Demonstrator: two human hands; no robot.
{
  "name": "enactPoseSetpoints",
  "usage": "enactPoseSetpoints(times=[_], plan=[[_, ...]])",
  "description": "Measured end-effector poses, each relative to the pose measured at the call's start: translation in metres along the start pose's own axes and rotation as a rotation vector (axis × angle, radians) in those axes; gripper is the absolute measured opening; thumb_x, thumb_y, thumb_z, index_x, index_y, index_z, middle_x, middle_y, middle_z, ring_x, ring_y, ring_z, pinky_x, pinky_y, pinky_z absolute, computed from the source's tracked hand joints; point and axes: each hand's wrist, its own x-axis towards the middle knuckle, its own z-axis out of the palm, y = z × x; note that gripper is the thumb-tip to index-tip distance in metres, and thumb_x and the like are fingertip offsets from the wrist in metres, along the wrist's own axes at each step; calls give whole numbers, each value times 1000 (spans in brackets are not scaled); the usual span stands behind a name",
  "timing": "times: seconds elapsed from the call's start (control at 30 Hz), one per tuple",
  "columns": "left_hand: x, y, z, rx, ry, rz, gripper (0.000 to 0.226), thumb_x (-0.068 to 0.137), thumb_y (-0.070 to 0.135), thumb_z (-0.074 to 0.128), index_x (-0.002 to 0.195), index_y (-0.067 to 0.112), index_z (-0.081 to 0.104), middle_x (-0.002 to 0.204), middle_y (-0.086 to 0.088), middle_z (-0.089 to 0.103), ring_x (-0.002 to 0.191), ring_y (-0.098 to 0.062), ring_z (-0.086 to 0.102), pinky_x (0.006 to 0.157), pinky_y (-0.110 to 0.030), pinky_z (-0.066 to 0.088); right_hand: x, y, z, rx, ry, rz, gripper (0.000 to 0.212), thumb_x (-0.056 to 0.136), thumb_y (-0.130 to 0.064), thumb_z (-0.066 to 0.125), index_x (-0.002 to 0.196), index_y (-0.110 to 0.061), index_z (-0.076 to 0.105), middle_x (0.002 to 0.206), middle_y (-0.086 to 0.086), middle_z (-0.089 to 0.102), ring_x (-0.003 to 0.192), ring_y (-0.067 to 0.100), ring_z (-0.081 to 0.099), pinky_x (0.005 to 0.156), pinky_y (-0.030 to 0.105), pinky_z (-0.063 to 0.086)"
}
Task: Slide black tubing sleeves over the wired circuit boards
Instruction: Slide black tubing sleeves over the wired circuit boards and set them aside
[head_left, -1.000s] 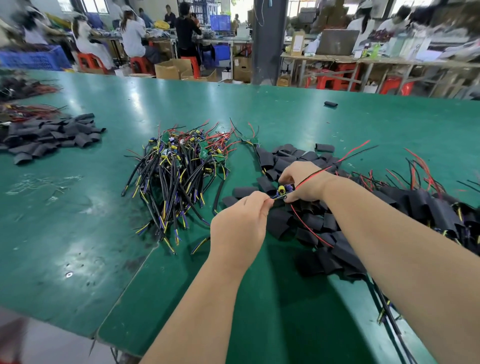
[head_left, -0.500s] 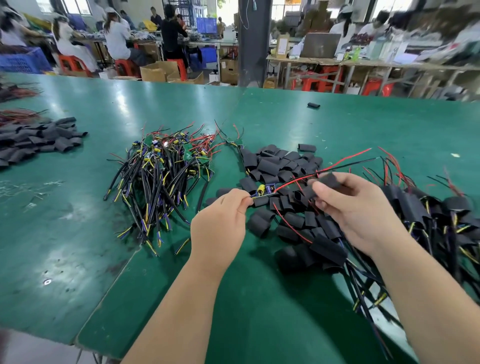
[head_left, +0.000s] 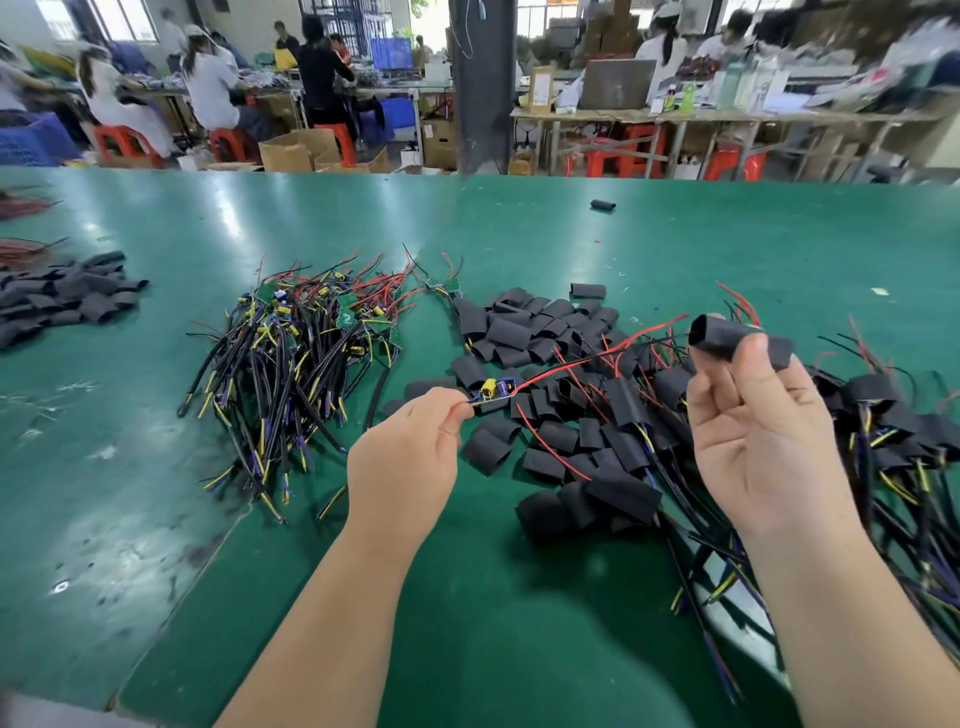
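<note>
Right hand (head_left: 753, 431) now higher, clamped on black sleeve (head_left: 722, 335); left hand (head_left: 405, 452) clamped on wired circuit board (head_left: 493, 392).

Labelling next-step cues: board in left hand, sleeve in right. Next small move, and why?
Probably move the sleeve left so its open mouth takes the wire tips. The right hand holds it just beside them; the left hand pinches the unsleeved board.

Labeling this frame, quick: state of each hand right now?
Left hand: pinching the wired circuit board.
Right hand: holding a black tubing sleeve.
</note>
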Motion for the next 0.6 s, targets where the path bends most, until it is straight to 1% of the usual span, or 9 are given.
enactPoseSetpoints(times=[0.07,0.1,0.17,0.2,0.3,0.37,0.47,0.53,0.6], plan=[[-1,1,1,5,-7,12,15,96,19,54,92,14,68,71,3,65,61,-24,54,54,-36,44,0,1,1,-33,13,-17,9,76,-21,62,74,-24,70,86,-6,73,81,5,67,69,15,50],[-1,1,1,4,-8,19,15,95,18,55,91,14,68,69,3,64,60,-24,53,53,-36,44,0,2,1,-52,35,-33,5,74,-20,64,78,-22,67,84,-1,70,80,6,67,70,16,51],[-1,2,1,-1,0,41,15,95,17,56,89,13,69,67,4,63,56,-22,51,51,-34,42,1,3,-1,-95,105,-63,11,73,-19,67,82,-19,62,81,7,57,78,8,66,73,18,51],[-1,3,1,-2,7,54,16,95,18,55,88,13,69,66,4,62,55,-21,50,50,-32,41,1,3,-1,-112,140,-72,12,72,-19,68,82,-18,61,80,8,51,78,9,64,74,19,51],[-2,5,1,-5,15,92,20,92,21,52,87,13,69,64,5,62,53,-20,52,47,-32,43,3,2,-3,-104,194,-78,13,76,-17,69,81,-17,58,80,8,45,83,14,58,76,19,50],[-2,5,2,-1,14,107,19,91,21,53,86,14,70,63,6,62,53,-19,52,46,-32,44,3,1,-4,-87,181,-69,12,77,-18,69,80,-18,57,81,8,49,85,13,62,76,18,50],[-3,4,2,3,6,112,19,91,22,53,86,15,69,63,7,61,54,-18,53,46,-34,45,2,-1,-3,-49,109,-57,9,73,-24,68,79,-21,62,84,1,67,86,11,67,73,17,50],[-3,4,3,-1,-3,113,19,91,22,53,86,15,70,64,7,62,56,-19,55,48,-36,47,1,-1,-2,-30,71,-38,11,75,-25,67,83,-21,61,82,-3,71,84,11,68,72,17,50],[-3,4,3,-12,-20,110,19,91,23,53,88,16,70,66,6,63,60,-22,58,51,-38,49,1,-1,-1,-18,57,-22,14,77,-25,66,87,-19,61,80,-4,70,81,10,68,72,17,49]])
